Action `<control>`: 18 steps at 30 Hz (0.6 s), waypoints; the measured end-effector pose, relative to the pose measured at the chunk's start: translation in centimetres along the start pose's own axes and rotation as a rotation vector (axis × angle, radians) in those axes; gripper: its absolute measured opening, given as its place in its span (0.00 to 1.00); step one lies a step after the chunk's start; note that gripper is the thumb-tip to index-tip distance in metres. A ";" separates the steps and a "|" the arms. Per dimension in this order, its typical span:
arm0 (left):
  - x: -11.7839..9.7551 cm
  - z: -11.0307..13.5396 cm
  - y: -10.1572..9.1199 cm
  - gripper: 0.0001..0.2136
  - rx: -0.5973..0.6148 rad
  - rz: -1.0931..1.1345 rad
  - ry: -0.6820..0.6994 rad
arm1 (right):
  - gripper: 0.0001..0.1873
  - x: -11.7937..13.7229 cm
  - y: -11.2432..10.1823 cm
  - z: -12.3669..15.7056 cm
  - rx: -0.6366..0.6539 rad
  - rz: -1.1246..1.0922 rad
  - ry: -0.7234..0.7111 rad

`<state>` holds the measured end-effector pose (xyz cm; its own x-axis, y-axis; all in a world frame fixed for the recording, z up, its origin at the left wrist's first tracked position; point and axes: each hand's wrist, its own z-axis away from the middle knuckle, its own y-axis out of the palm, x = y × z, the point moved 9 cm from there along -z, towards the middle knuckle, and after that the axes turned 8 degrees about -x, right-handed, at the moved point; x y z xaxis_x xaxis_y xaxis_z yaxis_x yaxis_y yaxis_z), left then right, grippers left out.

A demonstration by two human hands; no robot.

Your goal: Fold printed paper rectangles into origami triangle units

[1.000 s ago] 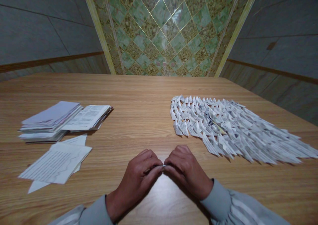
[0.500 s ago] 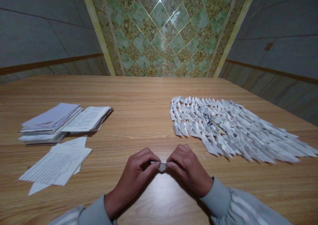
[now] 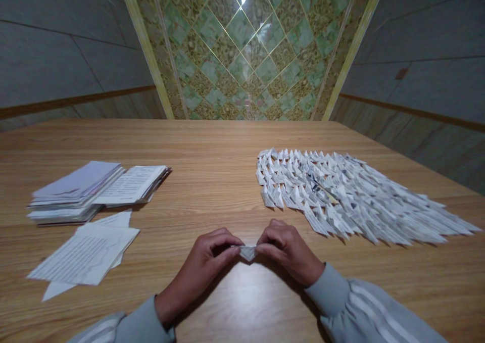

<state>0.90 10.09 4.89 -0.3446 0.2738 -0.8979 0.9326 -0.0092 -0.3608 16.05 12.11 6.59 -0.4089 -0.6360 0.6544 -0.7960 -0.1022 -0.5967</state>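
A small folded piece of whitish-grey printed paper sits low at the centre of the view, its straight edge towards twelve o'clock and its blunt point towards six. Whether it touches the tabletop cannot be told. The person's left hand has its thumb and fingers pinched together on the piece's nine o'clock end; the right hand clamps the three o'clock end in the same way. Both wrists come out of pale grey-blue sleeves, with white stripes running along them.

Taking the folded piece as the clock's centre, two overlapping loose white sheets with lines of print lie at nine o'clock, well apart from the left hand. Beyond them, at ten o'clock, a thick stack of paper with a plain lilac-white top sheet stands against a lower stack topped by a white printed page. From one to three o'clock spreads a broad, close-set array of pointed, folded whitish paper pieces, one showing black and yellow.

All this rests on a light brown wood-grain tabletop. At twelve o'clock, past its far edge, rises a glossy wall of green and brown diamond-set tiles.
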 end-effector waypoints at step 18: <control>-2.5 0.7 0.4 0.06 -0.003 -0.244 0.269 | 0.10 1.1 0.4 0.2 0.038 0.111 -0.119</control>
<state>2.10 8.68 6.82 -0.5170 0.5107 -0.6869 0.8268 0.0905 -0.5551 15.41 11.28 7.00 -0.4357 -0.7310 0.5252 -0.7307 -0.0535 -0.6806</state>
